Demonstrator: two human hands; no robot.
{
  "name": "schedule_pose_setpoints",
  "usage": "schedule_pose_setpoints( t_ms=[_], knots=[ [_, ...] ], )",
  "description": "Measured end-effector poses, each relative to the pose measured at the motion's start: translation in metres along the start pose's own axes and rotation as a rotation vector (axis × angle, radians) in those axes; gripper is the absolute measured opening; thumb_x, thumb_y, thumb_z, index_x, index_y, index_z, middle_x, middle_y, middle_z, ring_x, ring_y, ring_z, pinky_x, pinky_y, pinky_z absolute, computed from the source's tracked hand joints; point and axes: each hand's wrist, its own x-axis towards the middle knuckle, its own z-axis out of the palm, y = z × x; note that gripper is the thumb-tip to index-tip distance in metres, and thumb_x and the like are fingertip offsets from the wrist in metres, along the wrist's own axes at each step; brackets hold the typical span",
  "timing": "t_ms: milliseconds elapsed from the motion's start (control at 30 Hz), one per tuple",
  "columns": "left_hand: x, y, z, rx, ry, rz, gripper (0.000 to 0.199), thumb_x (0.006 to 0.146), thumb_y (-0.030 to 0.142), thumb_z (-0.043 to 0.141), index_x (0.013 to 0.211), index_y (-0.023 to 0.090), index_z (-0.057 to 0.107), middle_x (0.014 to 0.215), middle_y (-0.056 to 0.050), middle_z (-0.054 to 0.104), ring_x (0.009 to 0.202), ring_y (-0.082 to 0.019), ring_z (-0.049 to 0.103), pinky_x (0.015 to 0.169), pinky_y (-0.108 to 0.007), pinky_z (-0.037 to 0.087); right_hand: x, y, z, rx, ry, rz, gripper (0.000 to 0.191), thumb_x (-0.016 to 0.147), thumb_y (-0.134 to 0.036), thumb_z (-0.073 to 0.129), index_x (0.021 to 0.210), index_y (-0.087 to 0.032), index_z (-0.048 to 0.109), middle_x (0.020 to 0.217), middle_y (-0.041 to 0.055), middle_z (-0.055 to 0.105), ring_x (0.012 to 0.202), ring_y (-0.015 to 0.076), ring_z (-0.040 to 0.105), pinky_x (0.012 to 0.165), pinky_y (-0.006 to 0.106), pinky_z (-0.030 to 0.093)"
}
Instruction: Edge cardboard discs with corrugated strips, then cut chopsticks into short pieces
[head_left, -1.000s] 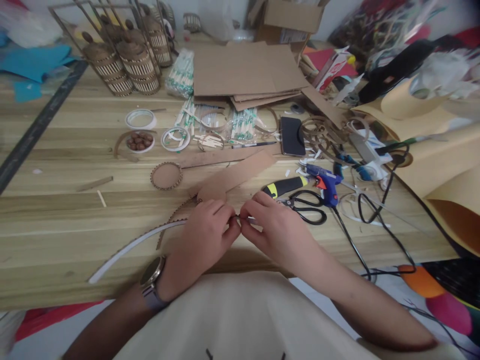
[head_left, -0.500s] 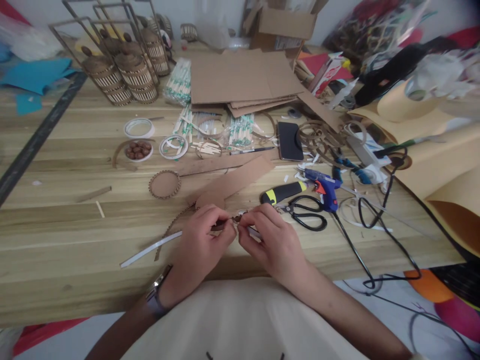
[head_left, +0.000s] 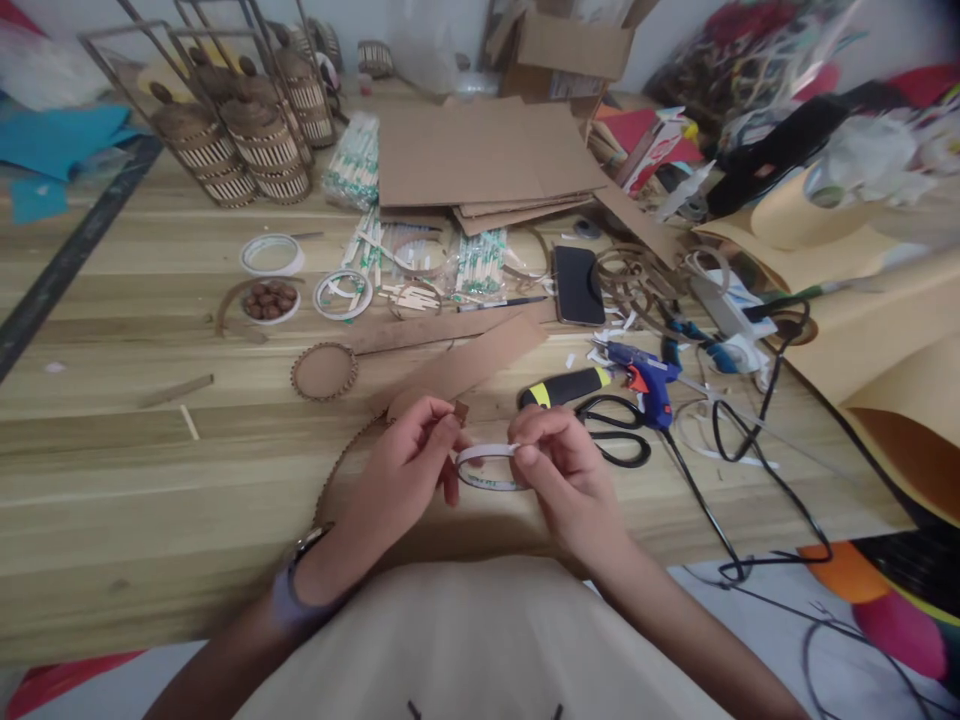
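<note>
Between my hands is a white ring (head_left: 487, 452), a narrow strip bent into a loop. My right hand (head_left: 566, 475) pinches its right side between thumb and fingers. My left hand (head_left: 409, 465) pinches a small brown piece (head_left: 460, 411) at its fingertips, and its lower fingers are beside the ring's left side. A thin brown corrugated strip (head_left: 341, 460) curves on the table behind my left hand. Past my hands lie a cardboard strip (head_left: 480, 355) and a round cardboard disc with a ridged rim (head_left: 324, 371).
Black-handled scissors (head_left: 622, 448), a yellow-black cutter (head_left: 566, 387) and a blue glue gun (head_left: 649, 380) with its cord lie to the right. Farther back are a phone (head_left: 578, 286), cardboard sheets (head_left: 487, 155), a bowl of brown balls (head_left: 271, 301) and lantern-like items (head_left: 266, 150).
My hands have moved apart slightly. The white strip that stretched out left of my left hand now shows as a loop, and a small brown piece shows at my left fingertips.
</note>
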Motion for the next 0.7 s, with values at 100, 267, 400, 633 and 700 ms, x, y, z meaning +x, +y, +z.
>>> schedule_pose_setpoints(
  t_ms=[100,267,400,633,700],
  knots=[
    [0.000,-0.003,-0.001,0.084,0.066,0.023,0.018,0.097,0.038,0.046,0.087,0.024,0.051,0.061,0.007,0.057,0.047,-0.011,0.054,0.047,-0.023,0.043,0.000,0.002,0.003,0.090,-0.096,0.071,0.028,0.091,-0.049,0.059,0.083,-0.024,0.049,0.067,-0.0057,0.046,0.053,0.0095,0.037,0.049,0.023,0.033],
    [-0.005,-0.002,0.000,0.299,0.159,0.141,0.012,0.096,0.032,0.045,0.090,0.024,0.052,0.066,0.004,0.061,0.058,-0.014,0.062,0.056,-0.027,0.049,0.002,-0.008,0.004,0.174,-0.221,0.145,0.022,0.092,-0.042,0.057,0.084,-0.024,0.047,0.059,-0.0096,0.036,0.048,0.0084,0.031,0.047,0.022,0.027],
    [-0.008,-0.002,0.002,0.415,0.188,0.215,0.012,0.095,0.029,0.044,0.089,0.023,0.052,0.066,0.003,0.062,0.056,-0.014,0.062,0.055,-0.027,0.048,0.006,-0.014,0.003,0.206,-0.308,0.303,0.011,0.086,-0.027,0.055,0.093,-0.024,0.047,0.057,-0.0111,0.037,0.049,0.0089,0.031,0.047,0.021,0.025],
    [-0.008,-0.007,-0.008,0.505,0.251,0.285,0.014,0.093,0.032,0.048,0.090,0.021,0.057,0.073,0.001,0.067,0.060,-0.014,0.061,0.055,-0.025,0.043,0.002,-0.016,-0.007,0.136,-0.385,0.295,0.011,0.084,-0.018,0.053,0.089,-0.023,0.045,0.072,-0.0035,0.062,0.066,0.0122,0.061,0.060,0.023,0.041],
    [-0.006,-0.007,-0.013,0.453,0.317,0.213,0.017,0.093,0.035,0.048,0.090,0.021,0.058,0.075,0.001,0.067,0.060,-0.014,0.059,0.054,-0.024,0.042,0.002,-0.014,-0.015,-0.155,-0.377,0.103,0.006,0.089,-0.017,0.051,0.090,-0.023,0.049,0.080,0.0006,0.067,0.074,0.0143,0.064,0.066,0.025,0.045]
  ],
)
